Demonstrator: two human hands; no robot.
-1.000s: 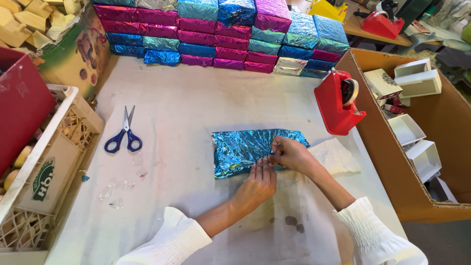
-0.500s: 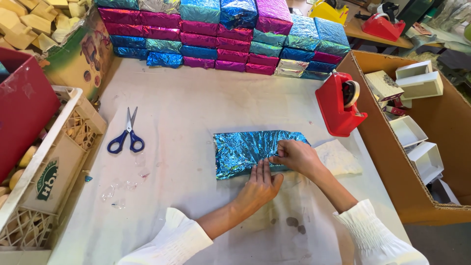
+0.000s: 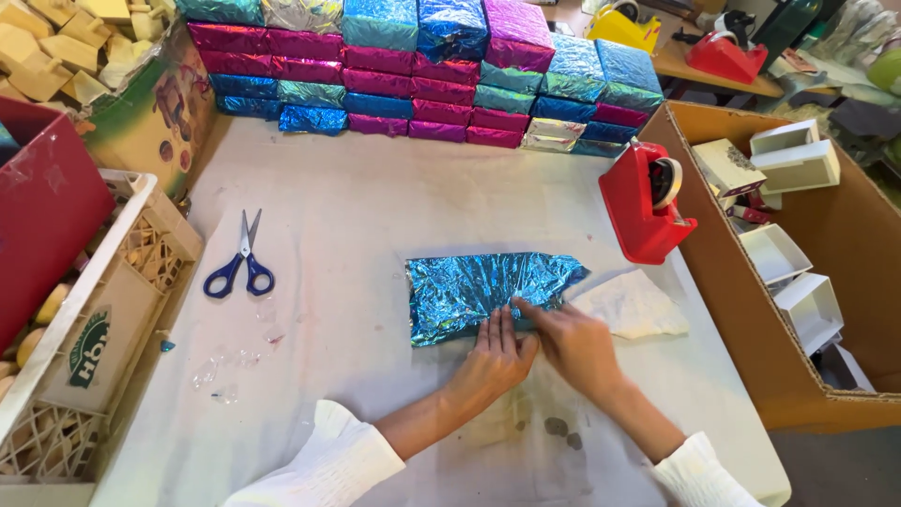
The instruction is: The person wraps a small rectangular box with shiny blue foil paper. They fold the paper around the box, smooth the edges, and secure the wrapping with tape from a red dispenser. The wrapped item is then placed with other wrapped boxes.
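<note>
Right hand [image 3: 574, 345] slid leftward to left hand [image 3: 496, 361]; both lay flat, pressing foil parcel [image 3: 483, 293]; taping seemed next.

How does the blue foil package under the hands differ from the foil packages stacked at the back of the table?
The blue foil package lies alone mid-table, while the stacked packages sit in rows several layers high. It is only blue; the stack mixes blue, magenta, teal and silver. Its foil looks crinkled, with a loose pointed right end, whereas the stacked ones look tightly closed. The left hand and right hand press on it; nothing touches the stack. Both are shiny foil.
</note>
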